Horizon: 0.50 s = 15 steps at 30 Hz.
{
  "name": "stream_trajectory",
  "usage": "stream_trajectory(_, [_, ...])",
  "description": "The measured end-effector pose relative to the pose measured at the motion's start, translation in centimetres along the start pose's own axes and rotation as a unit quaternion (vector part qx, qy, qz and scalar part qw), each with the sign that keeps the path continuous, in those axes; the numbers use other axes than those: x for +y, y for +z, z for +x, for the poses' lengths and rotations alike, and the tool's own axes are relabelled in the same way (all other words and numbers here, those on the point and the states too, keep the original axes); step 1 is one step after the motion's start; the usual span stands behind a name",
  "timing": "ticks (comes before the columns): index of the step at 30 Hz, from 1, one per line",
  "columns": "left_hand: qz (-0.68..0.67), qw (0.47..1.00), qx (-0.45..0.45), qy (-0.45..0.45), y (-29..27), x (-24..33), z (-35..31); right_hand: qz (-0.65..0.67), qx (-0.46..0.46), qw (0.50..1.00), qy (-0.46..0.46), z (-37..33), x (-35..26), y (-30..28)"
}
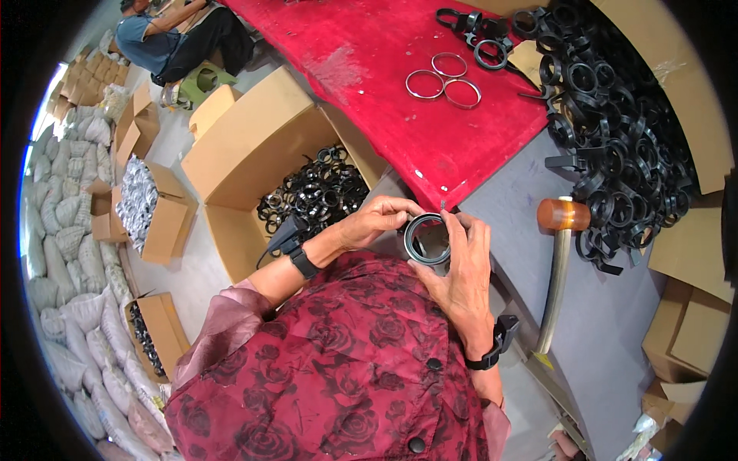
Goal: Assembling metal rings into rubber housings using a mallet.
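Between my two hands, just off the table's near corner, is a dark round ring [409, 240] with a paler inner rim. My left hand [377, 222] pinches its left side with thumb and fingers. From the right, my right hand [463, 270] grips it, the thumb below and the fingers along the upper edge. Farther off on the red cloth [369, 92] lie three thin silver metal rings [424, 84], touching one another. Several black ring-shaped parts with tabs [490, 54] rest beyond them.
A large pile of black ring parts [615, 146] covers the right of the table. A mallet [563, 219] with an amber head lies before it. At my left stands an open cardboard box [238, 180] of black rings. Stacked sacks [69, 230] line the far left; a person [173, 38] sits beyond.
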<state>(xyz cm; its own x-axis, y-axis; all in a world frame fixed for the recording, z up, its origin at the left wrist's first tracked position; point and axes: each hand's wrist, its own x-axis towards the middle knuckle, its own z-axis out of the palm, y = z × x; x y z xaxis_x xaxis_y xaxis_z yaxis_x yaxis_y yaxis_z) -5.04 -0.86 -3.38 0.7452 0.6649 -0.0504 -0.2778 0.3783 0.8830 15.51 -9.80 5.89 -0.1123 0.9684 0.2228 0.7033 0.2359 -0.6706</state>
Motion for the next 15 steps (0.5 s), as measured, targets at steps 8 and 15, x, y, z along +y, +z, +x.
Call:
stream_trajectory(8, [0.052, 0.998, 0.014, -0.018, 0.2, 1.2, -0.1, 0.049, 0.018, 0.998, -0.021, -0.1, 2.0, 0.9])
stream_trajectory(15, [0.078, 0.996, 0.045, -0.021, 0.7, 1.3, 0.0, 0.072, 0.018, 0.996, -0.039, -0.2, 3.5, 1.8])
